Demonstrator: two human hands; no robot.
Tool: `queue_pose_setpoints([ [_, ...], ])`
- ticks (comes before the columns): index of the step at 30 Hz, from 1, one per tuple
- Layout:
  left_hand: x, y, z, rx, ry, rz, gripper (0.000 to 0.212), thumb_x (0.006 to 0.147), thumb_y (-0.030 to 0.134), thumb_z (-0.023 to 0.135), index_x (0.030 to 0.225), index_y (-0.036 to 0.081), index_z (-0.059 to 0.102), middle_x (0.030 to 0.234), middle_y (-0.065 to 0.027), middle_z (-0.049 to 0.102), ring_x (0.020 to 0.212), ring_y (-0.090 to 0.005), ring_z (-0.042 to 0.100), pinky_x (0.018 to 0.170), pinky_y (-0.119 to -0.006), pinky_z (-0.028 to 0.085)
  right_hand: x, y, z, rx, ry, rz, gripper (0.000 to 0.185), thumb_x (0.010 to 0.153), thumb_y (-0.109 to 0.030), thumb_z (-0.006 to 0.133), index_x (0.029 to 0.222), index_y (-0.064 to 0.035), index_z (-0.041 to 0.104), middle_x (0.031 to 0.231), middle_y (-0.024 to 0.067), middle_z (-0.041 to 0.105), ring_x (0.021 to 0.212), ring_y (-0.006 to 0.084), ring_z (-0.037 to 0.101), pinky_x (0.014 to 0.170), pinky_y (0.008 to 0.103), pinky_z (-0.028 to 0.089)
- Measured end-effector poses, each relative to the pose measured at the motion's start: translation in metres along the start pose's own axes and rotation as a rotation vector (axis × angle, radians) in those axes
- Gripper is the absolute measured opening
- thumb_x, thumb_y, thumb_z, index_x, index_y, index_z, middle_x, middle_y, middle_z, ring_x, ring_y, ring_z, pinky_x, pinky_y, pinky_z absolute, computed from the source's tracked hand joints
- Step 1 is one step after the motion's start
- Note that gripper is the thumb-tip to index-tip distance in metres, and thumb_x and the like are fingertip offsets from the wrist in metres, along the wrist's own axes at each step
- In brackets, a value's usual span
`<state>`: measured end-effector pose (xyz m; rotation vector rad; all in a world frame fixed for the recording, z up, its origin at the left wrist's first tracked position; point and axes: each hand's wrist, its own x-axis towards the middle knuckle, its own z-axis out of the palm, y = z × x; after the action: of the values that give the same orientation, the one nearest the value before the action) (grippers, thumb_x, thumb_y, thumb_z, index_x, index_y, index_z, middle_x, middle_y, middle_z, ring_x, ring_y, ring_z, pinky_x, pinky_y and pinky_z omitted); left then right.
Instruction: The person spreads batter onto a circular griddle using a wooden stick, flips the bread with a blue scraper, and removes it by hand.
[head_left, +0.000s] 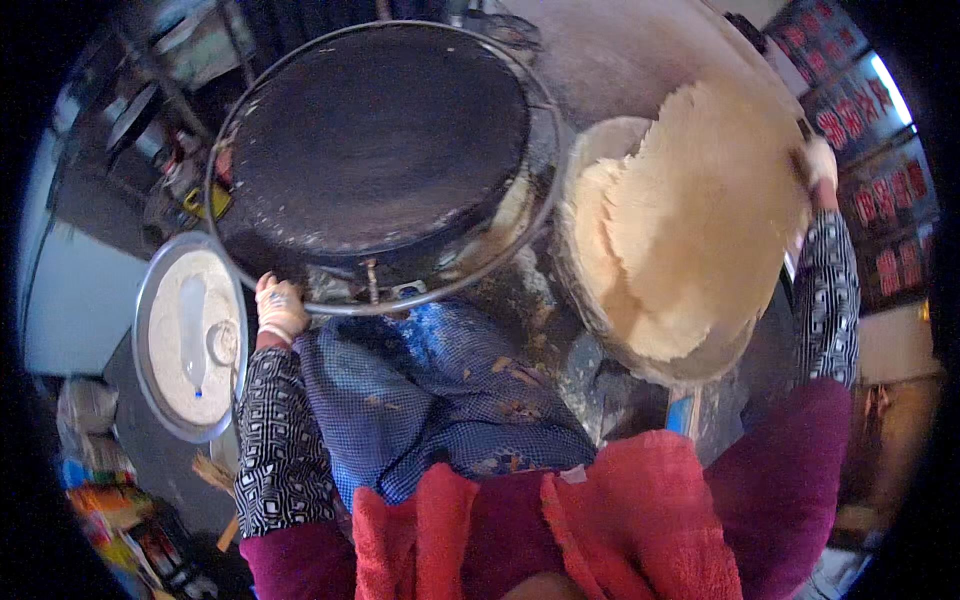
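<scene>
A large round black griddle (382, 142), ringed by a metal rim, lies before me. My left hand (281, 309), in a light glove or wrap, touches the near left part of that rim, its fingers curled there. At the right, a big thin tan flatbread sheet (712, 195), blurred and ragged-edged, hangs over a stack of pale flatbreads (600, 225) on a round tray or board (705, 364). My right hand (819, 161), also covered, is at the sheet's far right edge; its fingers are blurred and partly hidden, so its hold cannot be told.
Left of the griddle stands a metal basin (142, 330) of pale batter or flour, with a clear plastic bottle (193, 330) and a small round cup (223, 343) in it. A yellow object (208, 201) is by the griddle's left side. Stacked patterned boxes or packs line the far right.
</scene>
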<state>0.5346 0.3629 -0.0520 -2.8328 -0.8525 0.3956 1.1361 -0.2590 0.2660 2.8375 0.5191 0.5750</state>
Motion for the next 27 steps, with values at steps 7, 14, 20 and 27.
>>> queue_pose_setpoints([
  [7,-0.003,-0.023,0.01,0.007,0.076,0.0,0.025,0.068,0.017,0.061,0.088,0.011,0.075,0.094,-0.0123,0.068,0.114,-0.034,0.053,0.11,-0.045,0.027,-0.08,-0.224,0.023,-0.08,-0.323,-0.182,0.03,0.079,-0.02,0.06,0.105,-0.0083,0.068,0.105,0.0152,0.068,0.094,0.0321,0.066,0.08,0.0424,0.053],
  [14,-0.001,-0.042,0.022,0.001,0.157,0.128,0.025,0.072,0.023,0.065,0.089,0.006,0.072,0.104,-0.0152,0.064,0.114,-0.0342,0.052,0.112,-0.046,0.026,-0.267,-0.278,0.265,0.149,-0.642,-0.033,0.028,0.086,-0.024,0.056,0.107,-0.0077,0.066,0.111,0.0176,0.066,0.103,0.0311,0.065,0.083,0.0445,0.052],
  [20,0.018,-0.064,0.021,0.182,-0.098,0.159,0.025,0.078,0.025,0.062,0.096,0.012,0.074,0.104,-0.0109,0.067,0.116,-0.03,0.052,0.112,-0.044,0.026,-0.314,-0.28,0.306,0.34,-0.725,0.14,0.027,0.082,-0.023,0.057,0.101,-0.0081,0.07,0.105,0.0177,0.068,0.099,0.0322,0.066,0.082,0.0443,0.053],
  [27,0.016,-0.041,0.003,0.243,-0.157,0.111,0.025,0.071,0.028,0.067,0.091,0.014,0.075,0.098,-0.0111,0.07,0.107,-0.0308,0.058,0.103,-0.041,0.035,-0.325,-0.266,0.318,0.485,-0.795,0.129,0.04,0.079,-0.037,0.065,0.1,-0.0038,0.069,0.103,0.0224,0.067,0.098,0.0358,0.065,0.083,0.0415,0.052],
])
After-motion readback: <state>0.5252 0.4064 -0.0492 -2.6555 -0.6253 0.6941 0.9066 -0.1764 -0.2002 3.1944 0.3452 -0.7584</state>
